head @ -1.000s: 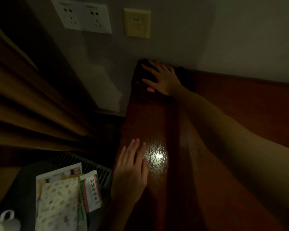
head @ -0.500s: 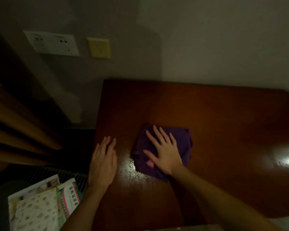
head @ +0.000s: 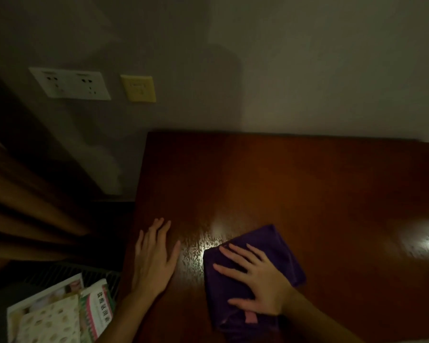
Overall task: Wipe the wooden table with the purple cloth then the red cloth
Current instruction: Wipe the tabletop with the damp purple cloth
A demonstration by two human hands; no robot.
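Right hand (head: pixel 263 280), fingers spread flat, presses the purple cloth (head: pixel 253 276) on the near part of the wooden bench (head: pixel 295 184). Left hand (head: pixel 154 261) rests flat, fingers straight, near the left edge.

Risks: folded cloth may bunch or slip under an uneven push; far corners may get missed.

Red cloth not in view. Dim light; glare hides any wet streaks.

One purple cloth (head: pixel 253 276) lies under the right hand (head: pixel 260 280), and one wooden table (head: pixel 295 189) bears both hands, two in all, the left hand (head: pixel 154 261) flat beside the cloth. On the wall beyond the left hand are two plates: one white double socket plate (head: pixel 70 83) and one yellow switch plate (head: pixel 138 88). Below the left hand's wrist lie about three printed packets (head: pixel 60 313).
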